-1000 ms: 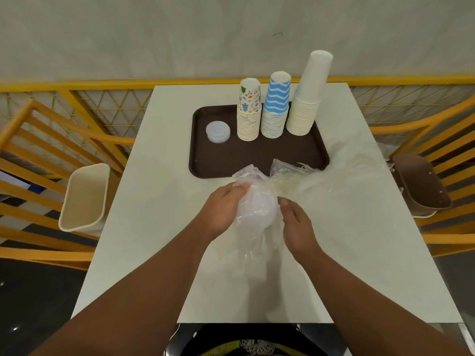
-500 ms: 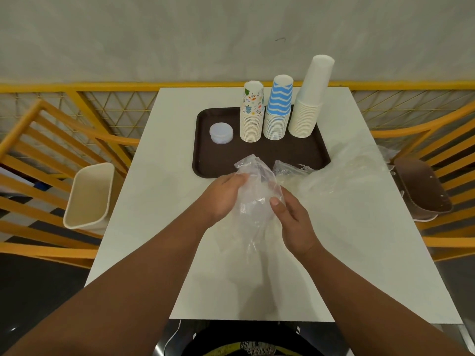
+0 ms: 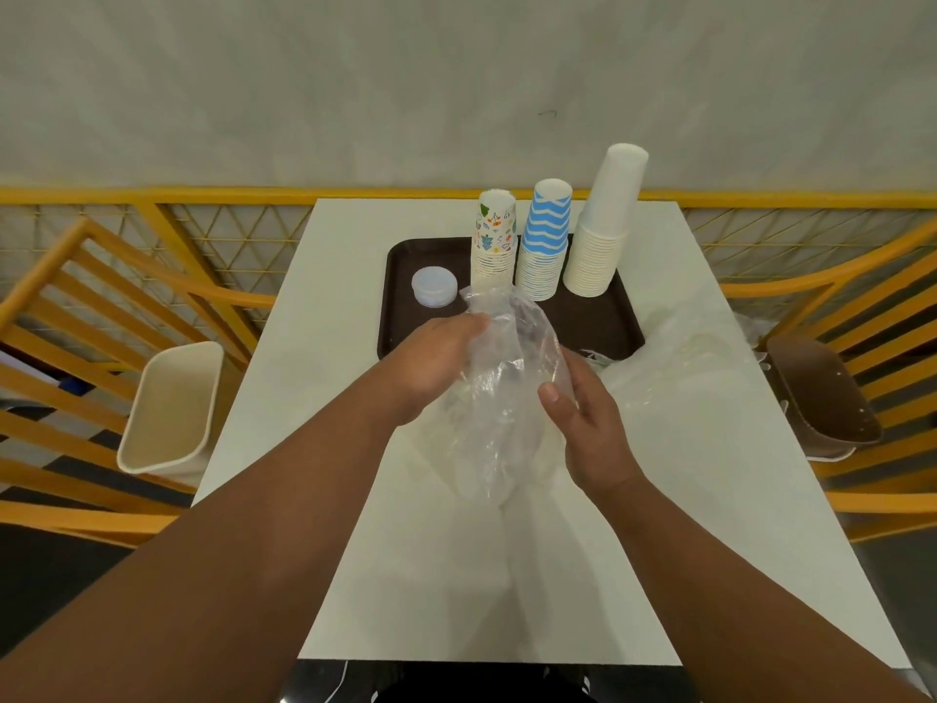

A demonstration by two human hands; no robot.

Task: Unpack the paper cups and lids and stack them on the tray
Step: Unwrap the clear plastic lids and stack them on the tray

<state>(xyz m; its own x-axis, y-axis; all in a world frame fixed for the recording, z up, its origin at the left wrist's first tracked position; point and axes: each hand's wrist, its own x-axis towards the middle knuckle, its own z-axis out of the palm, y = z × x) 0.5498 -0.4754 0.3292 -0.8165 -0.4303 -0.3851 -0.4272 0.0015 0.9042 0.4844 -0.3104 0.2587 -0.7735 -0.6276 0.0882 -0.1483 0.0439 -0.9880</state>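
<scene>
Above the middle of the white table [image 3: 684,499] I hold a clear plastic bag [image 3: 499,398] upright; pale lids show faintly inside its lower part. My left hand [image 3: 431,360] grips the bag's upper left side and my right hand [image 3: 588,423] holds its right side. Behind them lies a dark brown tray [image 3: 400,322]. On it stand three cup stacks: patterned cups [image 3: 494,241], blue wavy-striped cups [image 3: 545,241] and plain white cups [image 3: 603,225]. A small stack of white lids [image 3: 434,285] sits at the tray's left.
Loose empty clear plastic wrapping [image 3: 674,357] lies on the table right of the tray. A cream bin [image 3: 170,408] stands at the left between yellow chairs. A brown container [image 3: 821,393] rests on the right chair. A yellow railing runs behind the table.
Both hands have raised the bag and stood it more upright, nearer the tray. My right hand has slid up along its right side.
</scene>
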